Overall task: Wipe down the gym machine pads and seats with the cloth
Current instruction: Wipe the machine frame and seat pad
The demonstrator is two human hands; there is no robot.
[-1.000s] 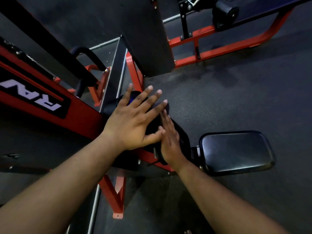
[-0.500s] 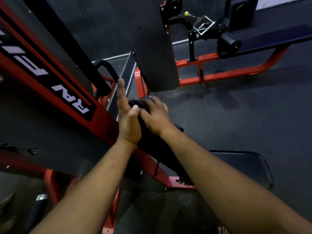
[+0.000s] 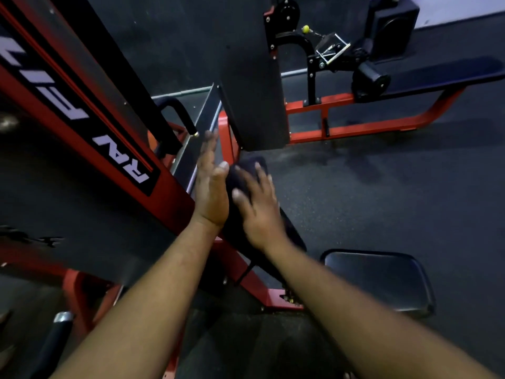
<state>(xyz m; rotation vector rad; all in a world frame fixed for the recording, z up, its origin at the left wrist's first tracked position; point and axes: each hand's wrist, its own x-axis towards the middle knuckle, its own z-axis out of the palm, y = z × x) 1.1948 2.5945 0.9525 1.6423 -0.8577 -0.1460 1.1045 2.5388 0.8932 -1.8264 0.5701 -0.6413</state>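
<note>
Both flat | left hand (image 3: 211, 191) on pad (image 3: 273, 231) edge | right hand (image 3: 258, 206) presses cloth (image 3: 246, 170)

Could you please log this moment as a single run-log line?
left hand: flat against back pad's side | right hand: spread over dark cloth | seat: untouched

Dim gym light, motion-blurred fingers, wide-angle bending at edges
</note>
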